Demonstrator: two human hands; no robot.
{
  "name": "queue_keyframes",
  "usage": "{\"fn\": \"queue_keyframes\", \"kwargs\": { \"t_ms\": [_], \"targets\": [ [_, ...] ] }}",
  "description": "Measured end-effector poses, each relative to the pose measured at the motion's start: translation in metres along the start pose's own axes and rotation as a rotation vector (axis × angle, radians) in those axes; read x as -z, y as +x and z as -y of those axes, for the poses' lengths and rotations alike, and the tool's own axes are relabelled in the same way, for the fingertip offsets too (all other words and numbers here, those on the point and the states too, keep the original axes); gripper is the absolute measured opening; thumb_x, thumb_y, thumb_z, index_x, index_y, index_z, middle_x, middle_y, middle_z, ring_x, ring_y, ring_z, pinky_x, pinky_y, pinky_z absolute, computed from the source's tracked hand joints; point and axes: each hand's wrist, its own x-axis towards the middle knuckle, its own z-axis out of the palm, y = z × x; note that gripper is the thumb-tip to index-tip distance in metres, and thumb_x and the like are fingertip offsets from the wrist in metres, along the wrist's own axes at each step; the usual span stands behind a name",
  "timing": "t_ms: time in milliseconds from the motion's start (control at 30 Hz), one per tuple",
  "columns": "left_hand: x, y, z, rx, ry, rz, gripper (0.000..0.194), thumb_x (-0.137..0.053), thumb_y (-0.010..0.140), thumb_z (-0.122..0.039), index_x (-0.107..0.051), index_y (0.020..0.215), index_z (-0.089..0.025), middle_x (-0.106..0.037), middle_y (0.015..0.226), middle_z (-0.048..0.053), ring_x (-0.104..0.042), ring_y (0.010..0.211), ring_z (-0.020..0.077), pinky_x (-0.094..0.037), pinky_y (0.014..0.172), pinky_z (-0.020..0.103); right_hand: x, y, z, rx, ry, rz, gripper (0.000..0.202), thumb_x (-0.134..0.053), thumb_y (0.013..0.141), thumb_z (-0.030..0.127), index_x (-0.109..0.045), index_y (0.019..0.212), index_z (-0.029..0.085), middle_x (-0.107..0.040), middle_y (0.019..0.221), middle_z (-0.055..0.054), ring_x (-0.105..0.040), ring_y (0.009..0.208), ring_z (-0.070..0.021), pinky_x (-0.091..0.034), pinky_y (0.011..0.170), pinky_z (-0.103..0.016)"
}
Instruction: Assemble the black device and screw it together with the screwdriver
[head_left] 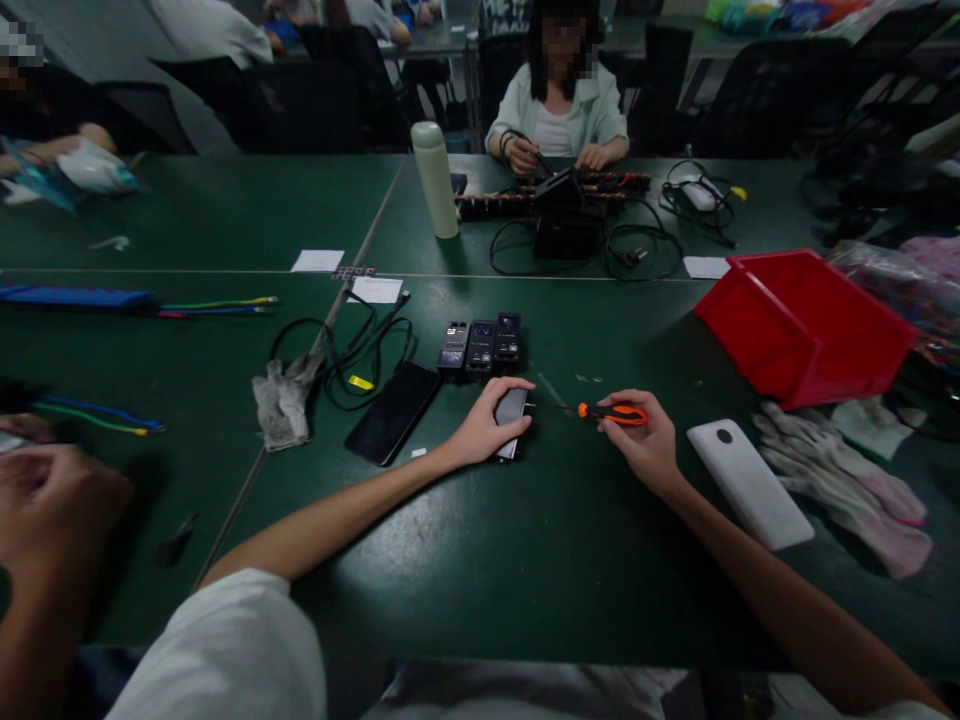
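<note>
My left hand (491, 425) is closed round a small grey and black box-shaped device (511, 410) resting on the green table. Short pins or screws stick out from the device's right side. In my right hand (643, 440) is a screwdriver (615, 413) with an orange and black handle, its thin shaft pointing left toward the device. The tip is too fine to tell whether it touches. Just beyond my left hand, three small black modules (481, 345) with little screens stand side by side. A black smartphone (394, 413) lies left of my left forearm.
To the right are a white power bank-like slab (750, 485), work gloves (847, 480) and a red bin (814, 325). A grey glove (285, 400) and black cable (367, 345) lie left. Across stand a pale green bottle (435, 180) and a co-worker (559, 110). Another person's hand (60, 500) is at left.
</note>
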Motion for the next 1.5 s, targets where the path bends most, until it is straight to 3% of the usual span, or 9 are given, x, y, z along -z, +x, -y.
{"fn": "queue_keyframes", "kwargs": {
  "t_ms": [200,400,700,967,1200,1500],
  "targets": [
    [-0.001,0.0,0.0,-0.003,0.023,0.007,0.042,-0.062,0.082,-0.031,-0.053,0.122,-0.022,-0.054,0.121,0.007,-0.051,0.116,0.0229,-0.037,0.105,0.04,0.001,0.0,-0.007,-0.029,-0.003,-0.025,0.035,-0.069,0.079,0.028,-0.052,0.109,0.024,-0.064,0.104,-0.007,-0.064,0.074,-0.0158,-0.058,0.071,-0.034],
    [0.0,0.0,0.001,-0.005,0.023,0.007,0.041,-0.061,0.082,-0.031,-0.052,0.122,-0.023,-0.054,0.121,0.006,-0.051,0.116,0.0228,-0.037,0.105,0.04,-0.001,0.001,0.004,-0.064,-0.029,-0.04,0.034,-0.069,0.078,0.033,-0.054,0.107,0.023,-0.064,0.1,-0.007,-0.06,0.063,-0.0139,-0.055,0.057,-0.031],
    [0.0,0.0,0.0,-0.011,0.013,0.006,0.041,-0.061,0.082,-0.031,-0.053,0.122,-0.022,-0.054,0.12,0.007,-0.051,0.115,0.0228,-0.038,0.104,0.039,0.002,0.0,0.001,-0.092,-0.127,-0.04,0.02,-0.066,0.083,0.035,-0.06,0.095,0.02,-0.057,0.067,0.001,-0.053,0.051,-0.0118,-0.045,0.047,-0.026],
    [0.0,0.0,-0.001,-0.005,0.002,0.006,0.041,-0.062,0.083,-0.031,-0.053,0.122,-0.022,-0.054,0.121,0.007,-0.051,0.115,0.0229,-0.038,0.104,0.038,0.005,-0.001,-0.001,-0.084,-0.095,0.012,0.024,-0.065,0.084,0.034,-0.058,0.102,0.02,-0.062,0.083,-0.002,-0.059,0.06,-0.0132,-0.047,0.054,-0.028],
    [-0.001,0.0,0.001,-0.009,0.017,0.012,0.041,-0.061,0.083,-0.031,-0.053,0.122,-0.023,-0.053,0.122,0.006,-0.05,0.118,0.023,-0.036,0.107,0.039,0.007,-0.002,-0.009,-0.003,-0.211,-0.056,0.018,-0.066,0.081,0.029,-0.057,0.094,0.019,-0.058,0.085,-0.002,-0.056,0.064,-0.0136,-0.045,0.055,-0.027],
    [-0.001,0.0,0.001,-0.017,0.009,0.01,0.041,-0.061,0.083,-0.032,-0.053,0.122,-0.023,-0.053,0.122,0.006,-0.05,0.118,0.0226,-0.036,0.107,0.039,0.007,-0.002,-0.005,0.017,-0.224,-0.051,0.018,-0.066,0.081,0.028,-0.058,0.095,0.021,-0.058,0.089,-0.003,-0.057,0.069,-0.0162,-0.048,0.058,-0.03]
  ]
}}
